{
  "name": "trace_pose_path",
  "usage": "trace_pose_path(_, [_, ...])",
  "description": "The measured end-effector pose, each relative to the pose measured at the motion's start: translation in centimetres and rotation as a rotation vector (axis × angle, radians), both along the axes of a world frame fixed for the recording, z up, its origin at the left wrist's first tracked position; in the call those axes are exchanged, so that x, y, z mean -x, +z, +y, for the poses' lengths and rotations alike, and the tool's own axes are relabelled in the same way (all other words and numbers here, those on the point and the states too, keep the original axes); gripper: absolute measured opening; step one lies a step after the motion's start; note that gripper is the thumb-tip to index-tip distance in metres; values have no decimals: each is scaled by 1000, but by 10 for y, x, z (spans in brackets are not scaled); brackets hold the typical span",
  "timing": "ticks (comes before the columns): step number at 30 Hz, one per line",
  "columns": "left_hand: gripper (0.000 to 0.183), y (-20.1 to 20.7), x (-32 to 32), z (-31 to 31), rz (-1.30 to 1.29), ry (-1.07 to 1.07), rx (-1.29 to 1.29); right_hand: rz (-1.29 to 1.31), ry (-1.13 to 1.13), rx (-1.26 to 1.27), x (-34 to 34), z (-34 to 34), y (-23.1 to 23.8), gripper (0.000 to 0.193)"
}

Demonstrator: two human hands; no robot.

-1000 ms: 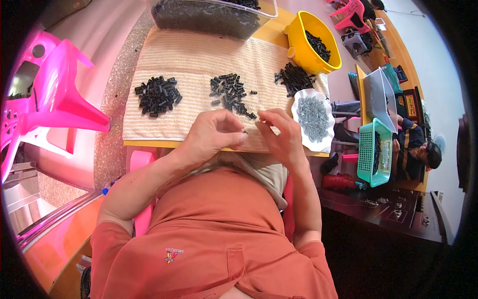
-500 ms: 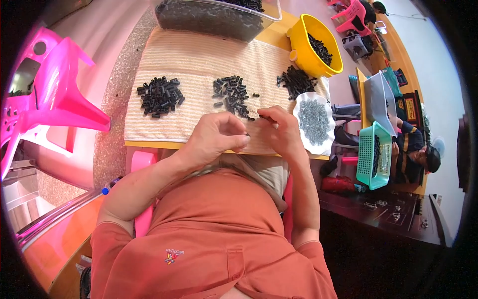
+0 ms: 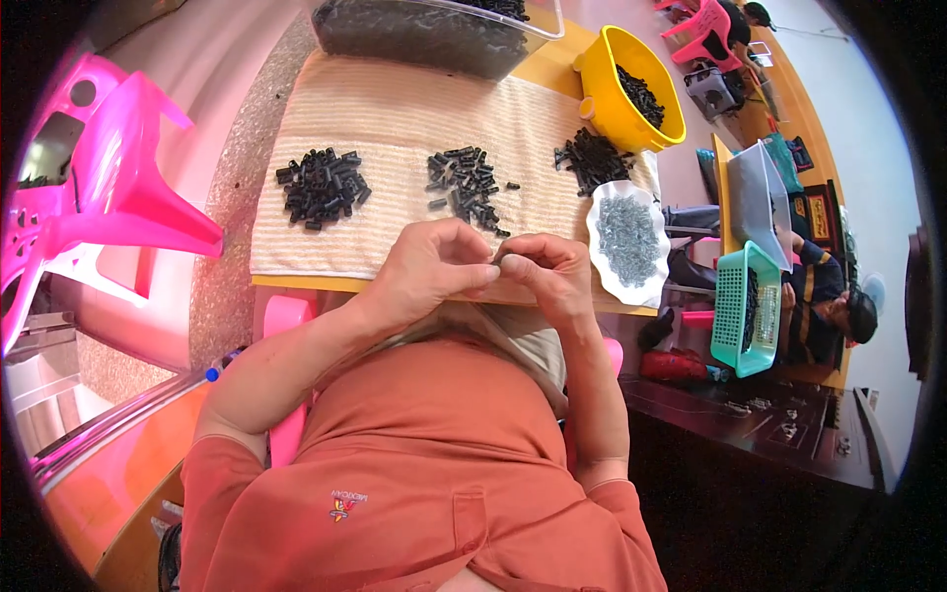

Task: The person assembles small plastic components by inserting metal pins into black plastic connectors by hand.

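A small dark part sits pinched between the fingertips of both hands at the centre of the frame, just over the near edge of the cloth. The left hand is curled almost closed, thumb and forefinger meeting on the part; the right hand is likewise bent in, its fingertips pressed to the same spot. Against the frame half a second ago the hands have hardly moved: they stay joined at the same place, the right fingers folded a little tighter over the part.

Above the hands, on the cloth, lie three heaps of black pieces: the middle heap nearest, the left heap toward the upper left, the right heap beside the yellow bowl, which holds more of the same. A white dish of grey screws lies just right of the hands. A clear tub stands at the top edge, cut off by the frame.

The part itself is mostly covered by the fingers (only a dark sliver shows), so its shape cannot be made out. A pink chair is at the left, a teal basket at the right.
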State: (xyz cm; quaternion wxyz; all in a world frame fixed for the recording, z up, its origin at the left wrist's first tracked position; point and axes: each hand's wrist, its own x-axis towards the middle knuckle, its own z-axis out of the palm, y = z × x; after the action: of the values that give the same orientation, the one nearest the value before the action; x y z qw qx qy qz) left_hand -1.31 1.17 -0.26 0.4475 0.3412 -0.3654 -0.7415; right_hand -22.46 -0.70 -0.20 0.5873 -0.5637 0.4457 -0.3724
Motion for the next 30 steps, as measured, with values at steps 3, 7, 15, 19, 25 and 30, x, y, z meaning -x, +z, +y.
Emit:
trace_pose_path(3, [14, -2, 0, 0, -2, -3, 21, 10, 1, 52, -2, 1, 1, 14])
trace_pose_path(7, [14, -3, 0, 0, -1, 3, 23, 29, 31, 162, -3, 2, 2, 14])
trace_pose_path(15, [13, -4, 1, 1, -22, 4, 44, 65, 93, 367, -3, 3, 2, 13])
trace_pose_path(19, [13, -5, 1, 0, -46, 12, 71, 114, 89, 354, -3, 4, 4, 13])
trace_pose_path(25, [11, -5, 1, -1, -23, 18, 55, 125, 0, 211, -5, 9, 5, 13])
trace_pose_path(30, [7, -7, 0, -2, -68, 1, 84, -13, -21, 294, -8, 8, 0, 10])
